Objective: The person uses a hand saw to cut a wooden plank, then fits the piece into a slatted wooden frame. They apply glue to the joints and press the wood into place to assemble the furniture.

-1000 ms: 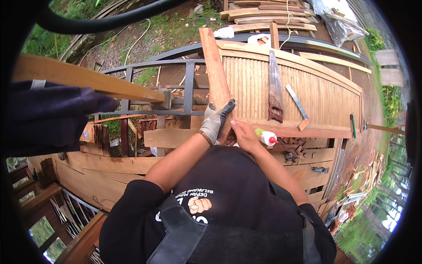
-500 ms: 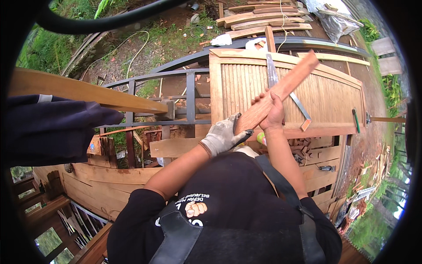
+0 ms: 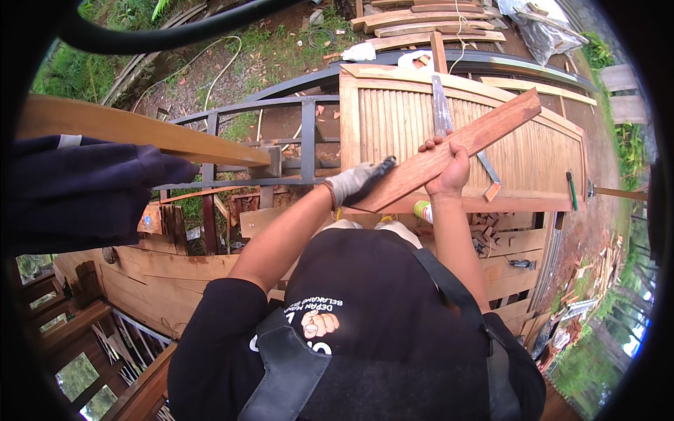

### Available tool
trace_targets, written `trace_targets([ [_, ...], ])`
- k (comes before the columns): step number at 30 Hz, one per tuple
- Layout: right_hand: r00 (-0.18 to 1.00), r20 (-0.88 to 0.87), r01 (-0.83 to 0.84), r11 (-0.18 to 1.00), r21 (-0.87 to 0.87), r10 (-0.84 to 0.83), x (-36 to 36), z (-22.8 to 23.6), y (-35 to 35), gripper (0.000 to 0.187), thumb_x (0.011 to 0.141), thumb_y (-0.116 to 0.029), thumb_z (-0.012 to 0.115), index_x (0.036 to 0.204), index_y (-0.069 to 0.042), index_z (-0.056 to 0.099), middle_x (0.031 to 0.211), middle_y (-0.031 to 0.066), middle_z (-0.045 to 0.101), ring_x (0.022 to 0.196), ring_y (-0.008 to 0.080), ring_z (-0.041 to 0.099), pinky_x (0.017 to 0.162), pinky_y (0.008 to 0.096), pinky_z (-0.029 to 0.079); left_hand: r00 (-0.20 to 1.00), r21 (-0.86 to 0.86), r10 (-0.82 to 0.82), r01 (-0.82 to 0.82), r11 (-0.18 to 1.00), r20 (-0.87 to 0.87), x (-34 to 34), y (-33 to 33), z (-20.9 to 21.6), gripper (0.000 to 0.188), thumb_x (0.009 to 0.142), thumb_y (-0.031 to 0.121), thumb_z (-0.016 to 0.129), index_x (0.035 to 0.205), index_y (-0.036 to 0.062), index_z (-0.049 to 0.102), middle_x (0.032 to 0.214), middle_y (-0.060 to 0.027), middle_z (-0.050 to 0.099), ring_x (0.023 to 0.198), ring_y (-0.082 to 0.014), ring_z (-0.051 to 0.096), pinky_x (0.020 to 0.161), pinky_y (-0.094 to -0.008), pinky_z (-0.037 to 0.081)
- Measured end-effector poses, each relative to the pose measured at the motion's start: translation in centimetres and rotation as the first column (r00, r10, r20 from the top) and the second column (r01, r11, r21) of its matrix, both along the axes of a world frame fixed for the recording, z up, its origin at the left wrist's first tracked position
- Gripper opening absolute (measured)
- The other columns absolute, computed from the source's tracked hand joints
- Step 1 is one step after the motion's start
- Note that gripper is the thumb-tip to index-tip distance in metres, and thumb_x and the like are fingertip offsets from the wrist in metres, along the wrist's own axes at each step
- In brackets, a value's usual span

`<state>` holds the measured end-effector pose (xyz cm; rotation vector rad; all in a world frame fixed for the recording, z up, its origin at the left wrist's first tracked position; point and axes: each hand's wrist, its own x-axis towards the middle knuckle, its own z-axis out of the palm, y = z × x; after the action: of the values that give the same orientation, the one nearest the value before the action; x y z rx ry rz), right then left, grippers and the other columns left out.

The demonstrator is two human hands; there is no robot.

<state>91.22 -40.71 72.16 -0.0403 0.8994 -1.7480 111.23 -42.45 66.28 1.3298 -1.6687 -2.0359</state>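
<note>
Wooden plank (image 3: 420, 170) is held slantwise at the centre of the frame, with 1 end pointing to the upper right. It is long, flat and reddish brown, with straight edges and fine grain. The bare right hand (image 3: 449, 177) grips it near the middle. The gloved left hand (image 3: 353, 184) is at its lower left end; I cannot tell if it grips. Behind, 1 saw (image 3: 441, 105) and 1 square (image 3: 489, 172) lie on a ribbed panel (image 3: 393, 119).

Right hand (image 3: 451, 177) grips reddish-brown plank (image 3: 421, 170); gloved left hand (image 3: 357, 184) at near end. Handsaw (image 3: 441, 109) part-hidden behind plank; try square (image 3: 493, 189) by louvered panel's (image 3: 393, 126) near edge.
</note>
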Motion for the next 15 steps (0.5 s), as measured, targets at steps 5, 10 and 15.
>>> trace_targets([
  [5,0.997,-0.036,0.076,0.996,0.039,-0.075,-2.2,-0.3,-0.1,0.038,0.091,-0.016,0.041,0.127,-0.004,0.043,0.092,0.0121,0.053,0.082,0.0253,0.056,0.078,0.0468,0.051,0.971,-0.584,-0.07,0.194,0.788,0.227,1.9,1.7,4.8,0.062,0.102,0.054,0.048,0.124,-0.0016,0.062,0.108,-0.0265,0.069,0.101,-0.0429,0.066,0.088,-0.0472,0.053],
  [10,0.998,-0.023,0.062,0.998,0.025,-0.061,-1.4,-0.5,-0.3,0.041,0.09,-0.016,0.042,0.13,-0.004,0.043,0.093,0.0124,0.053,0.083,0.0257,0.056,0.08,0.0471,0.051,0.922,-0.568,-0.031,0.264,0.78,0.386,1.5,3.2,4.4,0.054,0.103,0.05,0.046,0.122,0.0015,0.062,0.102,-0.0256,0.07,0.095,-0.0423,0.068,0.087,-0.0497,0.052],
  [15,0.999,-0.032,-0.001,0.998,-0.067,-0.001,-0.5,-0.1,-0.1,0.046,0.09,-0.015,0.041,0.135,-0.004,0.041,0.096,0.0133,0.055,0.086,0.0264,0.056,0.083,0.048,0.05,0.983,-0.196,-0.167,0.179,0.964,0.073,3.1,-0.1,-1.4,0.059,0.102,0.057,0.047,0.103,0.0019,0.067,0.079,-0.0121,0.066,0.072,-0.0234,0.065,0.063,-0.0371,0.051],
])
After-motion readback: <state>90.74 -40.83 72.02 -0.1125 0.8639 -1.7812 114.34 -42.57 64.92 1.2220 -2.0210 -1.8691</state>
